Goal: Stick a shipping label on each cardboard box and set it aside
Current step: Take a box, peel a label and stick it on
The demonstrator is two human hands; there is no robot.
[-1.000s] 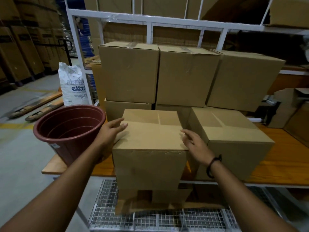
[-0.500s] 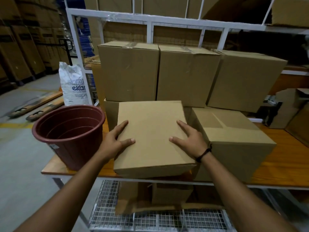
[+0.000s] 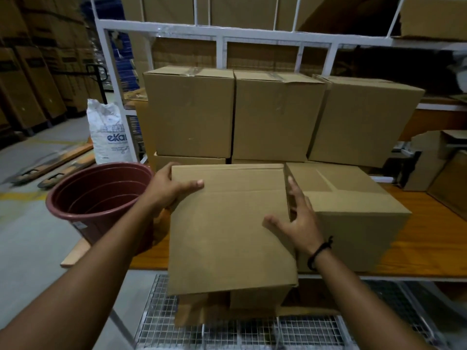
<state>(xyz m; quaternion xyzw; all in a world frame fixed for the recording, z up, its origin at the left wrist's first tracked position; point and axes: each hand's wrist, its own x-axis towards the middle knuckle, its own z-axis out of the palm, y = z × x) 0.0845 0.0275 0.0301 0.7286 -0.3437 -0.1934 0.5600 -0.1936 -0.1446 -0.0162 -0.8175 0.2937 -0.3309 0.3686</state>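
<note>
I hold a plain cardboard box over the front edge of the wooden table, its large face tilted up toward me. My left hand grips the box's upper left corner, thumb lying across the face. My right hand is against the right edge, thumb on the face and straight fingers along the side. A second box stands on the table just to the right, touching my right fingers. No shipping label shows on any box.
Taller boxes are stacked in a row behind, under a white rack. A dark red bucket stands at the table's left end, a white sack behind it. Below lie a wire mesh shelf and cardboard pieces.
The box has been tipped toward me and pulled past the table edge. My left hand moved up to the far left corner, and my right hand shifted to the right edge.
</note>
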